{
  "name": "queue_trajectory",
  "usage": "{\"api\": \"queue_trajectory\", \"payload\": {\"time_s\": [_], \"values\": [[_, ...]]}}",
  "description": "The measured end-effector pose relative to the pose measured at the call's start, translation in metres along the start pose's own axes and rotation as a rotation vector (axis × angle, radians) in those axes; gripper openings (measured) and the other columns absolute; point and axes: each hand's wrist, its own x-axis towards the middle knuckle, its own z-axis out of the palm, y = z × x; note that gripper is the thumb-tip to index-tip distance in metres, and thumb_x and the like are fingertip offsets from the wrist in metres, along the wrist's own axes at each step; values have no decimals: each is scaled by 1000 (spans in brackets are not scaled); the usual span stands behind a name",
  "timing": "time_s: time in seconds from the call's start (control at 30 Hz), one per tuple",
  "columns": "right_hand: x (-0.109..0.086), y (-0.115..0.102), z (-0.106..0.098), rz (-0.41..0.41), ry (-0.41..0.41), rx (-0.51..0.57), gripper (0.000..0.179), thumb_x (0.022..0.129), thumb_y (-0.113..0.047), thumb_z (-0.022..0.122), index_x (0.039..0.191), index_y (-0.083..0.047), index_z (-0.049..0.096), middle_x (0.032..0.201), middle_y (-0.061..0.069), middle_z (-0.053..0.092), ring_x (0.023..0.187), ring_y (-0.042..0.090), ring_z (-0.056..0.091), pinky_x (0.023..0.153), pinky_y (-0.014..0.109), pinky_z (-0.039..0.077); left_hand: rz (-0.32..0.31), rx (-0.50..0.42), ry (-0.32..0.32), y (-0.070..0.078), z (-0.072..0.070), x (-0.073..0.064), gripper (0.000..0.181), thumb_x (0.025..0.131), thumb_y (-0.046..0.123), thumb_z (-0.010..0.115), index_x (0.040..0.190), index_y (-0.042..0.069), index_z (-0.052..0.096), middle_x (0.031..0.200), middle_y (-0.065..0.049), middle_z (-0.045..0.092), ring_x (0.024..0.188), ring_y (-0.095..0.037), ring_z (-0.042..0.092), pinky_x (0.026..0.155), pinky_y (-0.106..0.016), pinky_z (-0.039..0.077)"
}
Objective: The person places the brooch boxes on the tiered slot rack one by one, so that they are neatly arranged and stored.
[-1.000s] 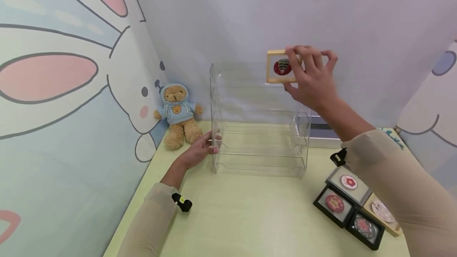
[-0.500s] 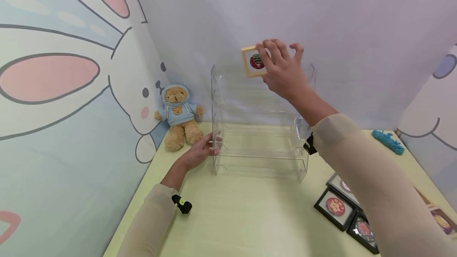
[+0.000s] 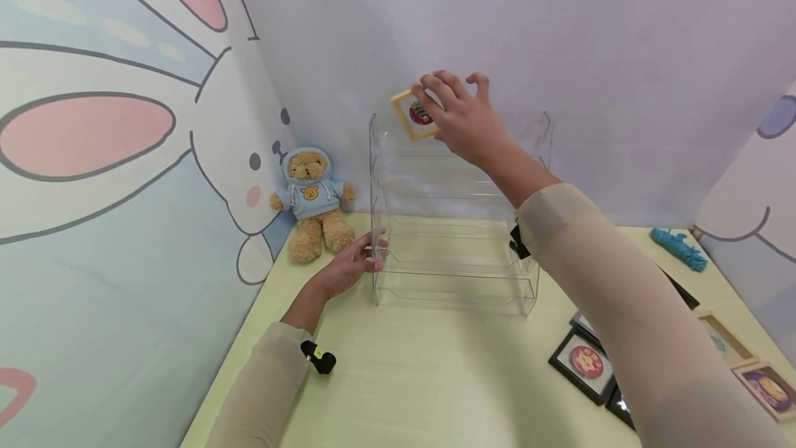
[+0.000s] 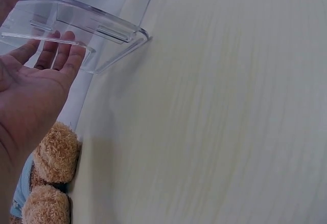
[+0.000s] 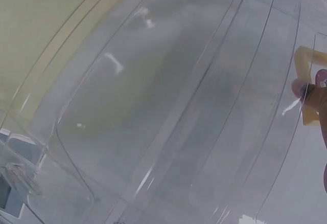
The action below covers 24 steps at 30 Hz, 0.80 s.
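Wood-framed case pinched at the clear rack's top

The wood-framed case, tilted, holds a round red and green badge behind its clear front; it is at the upper left of the tiered clear rack. Whether it touches the plastic is hard to tell. On the bench to the right, a black-framed case holds a red badge with a yellow design, and a pale wooden case holds a purple and yellow one.

The right sleeve covers parts of other cases, and the badge in the right hand is partly behind fingers. The right wrist view cuts that case off at its edge.

The right hand reaches up and across, fingers pinching the case, little finger raised. The left hand is low, fingers spread and touching the rack's left side, beside the teddy bear.
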Motion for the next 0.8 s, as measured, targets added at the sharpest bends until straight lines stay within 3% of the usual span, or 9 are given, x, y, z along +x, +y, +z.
{"api": "queue_trajectory", "payload": {"time_s": [0.23,0.47,0.63,0.8], "values": [[4,1,-2,-74,-68,-39,102,97,-35,87,177,-16,26,176,11,36,162,33,31,110,65,38,-3,6,-12,-1,3,3,87,106,6,63,178,11,14,175,-34,21,156,-37,37,117,-38,45],[3,4,-5,-92,-128,-14,97,102,-30,82,177,-12,23,177,13,33,161,36,31,109,65,40,5,10,-17,-1,3,6,88,106,6,62,178,6,11,175,-35,21,154,-35,39,116,-37,46],[4,4,-9,-101,-189,15,89,106,-21,73,177,-9,21,176,15,31,158,38,32,107,64,42,9,21,-15,-2,3,6,87,106,7,62,178,7,13,175,-35,21,157,-40,35,117,-39,45],[3,1,-13,-104,-236,103,84,102,-9,63,176,-8,24,175,16,33,155,38,36,108,66,43,7,28,-2,-4,1,5,85,106,7,61,178,9,15,175,-34,22,158,-41,36,118,-39,44]]}}
